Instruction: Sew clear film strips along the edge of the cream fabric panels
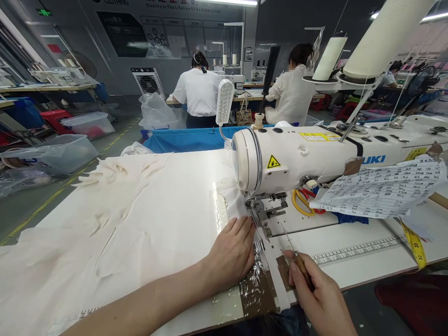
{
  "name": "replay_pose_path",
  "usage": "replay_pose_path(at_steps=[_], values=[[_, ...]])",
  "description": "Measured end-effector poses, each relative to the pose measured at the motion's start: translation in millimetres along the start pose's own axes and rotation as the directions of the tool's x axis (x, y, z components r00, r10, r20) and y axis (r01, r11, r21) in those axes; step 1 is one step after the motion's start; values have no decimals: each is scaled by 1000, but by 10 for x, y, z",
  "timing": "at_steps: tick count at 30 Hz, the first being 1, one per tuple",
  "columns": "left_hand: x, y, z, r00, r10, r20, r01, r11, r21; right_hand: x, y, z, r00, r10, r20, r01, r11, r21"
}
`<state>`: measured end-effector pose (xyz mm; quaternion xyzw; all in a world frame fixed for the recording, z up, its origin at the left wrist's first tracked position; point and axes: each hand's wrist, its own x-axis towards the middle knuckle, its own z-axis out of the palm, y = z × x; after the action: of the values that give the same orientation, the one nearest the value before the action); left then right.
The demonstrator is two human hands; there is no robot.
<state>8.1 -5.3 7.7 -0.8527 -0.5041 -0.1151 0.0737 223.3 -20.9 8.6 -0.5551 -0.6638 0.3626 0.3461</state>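
Observation:
My left hand lies on the white fabric just left of the sewing machine's presser foot area. Its fingers are laid out flat and its thumb is mostly hidden. In my right hand is an awl with a wooden handle, its thin metal point aimed up and left towards the machine bed. A narrow white strip runs down the table between my hands, up to the needle area. The white sewing machine stands right ahead. More pale fabric spreads loosely across the left of the table.
Scissors with yellow handles lie behind the needle area. A written paper sheet hangs at the machine's right, above a yellow tape measure. Thread cones stand overhead. A blue cloth bin is behind the table; two people sit beyond.

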Motion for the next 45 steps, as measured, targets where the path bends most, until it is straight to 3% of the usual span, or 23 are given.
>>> replay_pose_path(at_steps=[12, 15, 18, 23, 25, 28, 31, 38, 45], values=[[9, -5, -18, 1000, -10, -10, 10, 1000, -18, -16, -34, -5, 999, 42, 16, -42, 999, 23], [17, -17, -12, 1000, -14, -13, 14, 1000, -18, -34, -34, 25, 997, 63, -52, -61, 997, 36], [22, -42, 16, 1000, -21, -11, 21, 1000, -10, -35, -40, 40, 994, 16, -110, -13, 1000, 25], [48, -105, 44, 999, -41, -21, 40, 999, -18, 2, -78, 76, 992, -103, -73, 100, 994, -48], [76, -132, 34, 998, -59, -22, 59, 998, -39, 35, -86, 124, 971, -230, -59, 226, 972, -64], [126, -174, 12, 995, -95, -19, 93, 993, -77, 119, -90, 225, 880, -475, 8, 475, 877, -78], [160, -208, 1, 996, -89, -23, 86, 991, -101, 222, -100, 338, 805, -587, 90, 593, 790, -154], [169, -235, -4, 996, -82, -34, 77, 988, -131, 363, -141, 514, 753, -642, 144, 621, 621, -479], [179, -237, -31, 996, -87, -21, 84, 988, -133, 386, -135, 553, 724, -680, 117, 611, 551, -568]])
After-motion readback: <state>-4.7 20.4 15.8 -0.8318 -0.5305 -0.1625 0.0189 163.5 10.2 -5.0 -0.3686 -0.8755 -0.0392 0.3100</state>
